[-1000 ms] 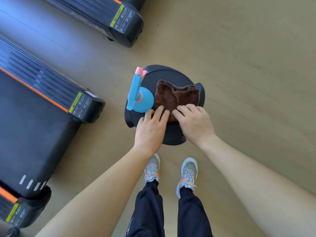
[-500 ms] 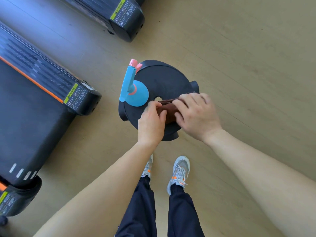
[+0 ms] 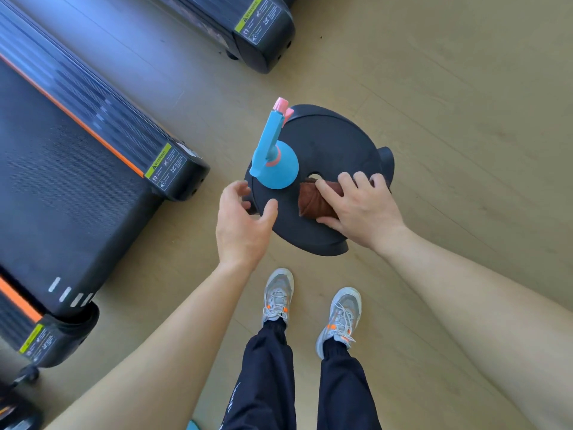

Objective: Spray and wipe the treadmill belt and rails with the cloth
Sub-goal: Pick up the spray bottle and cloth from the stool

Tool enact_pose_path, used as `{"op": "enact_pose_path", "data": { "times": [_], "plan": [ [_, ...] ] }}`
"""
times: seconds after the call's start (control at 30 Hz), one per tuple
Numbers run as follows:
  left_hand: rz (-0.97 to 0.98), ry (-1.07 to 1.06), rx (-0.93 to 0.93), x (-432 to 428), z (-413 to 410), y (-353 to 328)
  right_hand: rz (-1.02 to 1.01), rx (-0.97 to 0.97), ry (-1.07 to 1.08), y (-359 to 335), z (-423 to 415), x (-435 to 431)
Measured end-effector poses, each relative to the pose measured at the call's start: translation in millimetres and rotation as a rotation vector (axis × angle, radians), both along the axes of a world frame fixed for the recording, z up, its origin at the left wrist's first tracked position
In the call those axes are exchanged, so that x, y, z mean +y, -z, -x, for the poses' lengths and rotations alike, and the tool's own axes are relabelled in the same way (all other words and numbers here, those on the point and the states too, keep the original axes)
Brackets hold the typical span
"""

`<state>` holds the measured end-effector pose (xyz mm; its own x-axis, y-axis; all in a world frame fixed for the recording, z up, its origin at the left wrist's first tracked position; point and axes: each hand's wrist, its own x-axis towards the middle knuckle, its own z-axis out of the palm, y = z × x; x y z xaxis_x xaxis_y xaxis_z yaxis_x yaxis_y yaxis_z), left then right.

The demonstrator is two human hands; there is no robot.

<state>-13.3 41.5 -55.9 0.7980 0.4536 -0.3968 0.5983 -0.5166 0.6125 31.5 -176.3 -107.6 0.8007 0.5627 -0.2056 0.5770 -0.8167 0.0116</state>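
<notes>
Brown cloth (image 3: 311, 201) half hidden under R hand (image 3: 361, 212), which grips it; L hand (image 3: 240, 226) loosely spread, empty.

Wood floor (image 3: 465, 119) right of round black stand (image 3: 335, 144) open. Spray bottle (image 3: 274, 162) upright on stand's left edge. Narrow floor gap between stand and treadmill (image 3: 77, 197) rear corner.

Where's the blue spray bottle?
In the head view, the blue spray bottle stands on the left part of the black round stool, just left of the brown cloth and beyond the left hand.
</notes>
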Motion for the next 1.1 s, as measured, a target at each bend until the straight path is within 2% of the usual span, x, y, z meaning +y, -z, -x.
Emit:
{"op": "enact_pose_path", "data": {
  "times": [0.17,0.27,0.37,0.53,0.63,0.77,0.93,1.1],
  "plan": [
    [0.002,0.16,-0.163,0.0,-28.6,1.0,-0.035,0.037,0.208,2.4,14.6,10.3],
    [-0.004,0.198,-0.273,-8.7,-46.7,0.2,-0.028,0.066,0.351,-0.2,21.8,17.6],
    [0.039,0.195,-0.346,-12.7,-61.9,-1.2,-0.061,0.099,0.4,-5.1,25.1,19.8],
    [0.041,0.239,-0.371,-8.4,-74.6,3.2,-0.179,0.182,0.31,-7.4,10.8,15.4],
    [0.102,0.254,-0.325,-8.8,-83.9,1.8,-0.181,0.244,0.335,-3.2,10.2,18.7],
    [0.149,0.324,-0.298,-15.2,-90.2,-0.7,-0.238,0.219,0.376,1.4,21.8,27.3],
    [0.181,0.2,-0.289,-10.7,-87.1,-9.9,-0.358,0.347,0.454,-9.7,28.4,28.4],
    [0.251,0.113,-0.217,13.6,-50.7,-48.1,-0.436,0.52,0.549,-58.9,23.0,35.9]
  ]
}}
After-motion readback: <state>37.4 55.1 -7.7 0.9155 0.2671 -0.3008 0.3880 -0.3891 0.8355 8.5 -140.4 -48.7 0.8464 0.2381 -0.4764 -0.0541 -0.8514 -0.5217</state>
